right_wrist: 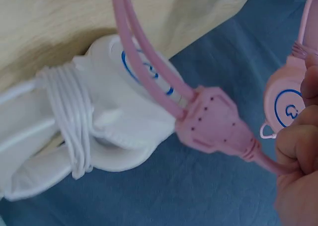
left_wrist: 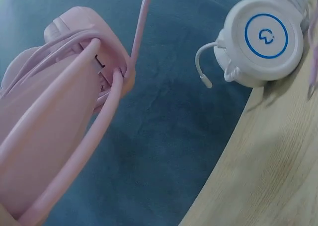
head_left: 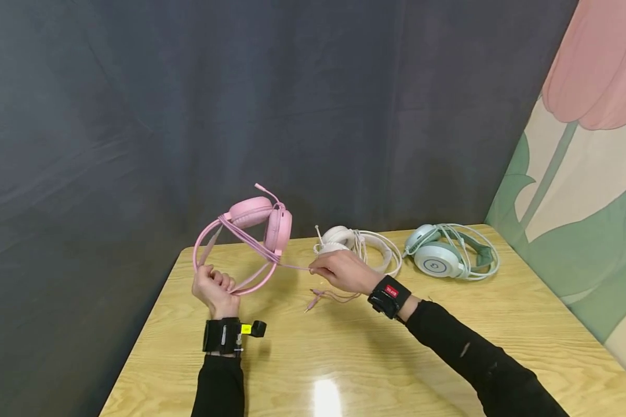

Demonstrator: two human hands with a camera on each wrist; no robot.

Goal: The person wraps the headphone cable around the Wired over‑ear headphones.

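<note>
My left hand [head_left: 216, 291] grips the headband of a pink headset [head_left: 278, 230] and holds it up above the table. Pink cable is wound across the headset between the headband and the ear cups, and its microphone sticks up. To the right, my right hand [head_left: 344, 270] pinches the cable's free length, which runs taut from the headset. In the right wrist view a pink cable splitter [right_wrist: 216, 121] hangs just beyond the curled fingers [right_wrist: 298, 146]. The cable's plugs [head_left: 315, 299] dangle below that hand, over the table.
A white headset [head_left: 339, 236] with its cord wrapped round it lies behind my right hand. Farther right lies a pale green headset [head_left: 438, 259], also wrapped in its cord. The wooden table [head_left: 292, 359] ends at a dark curtain [head_left: 292, 116].
</note>
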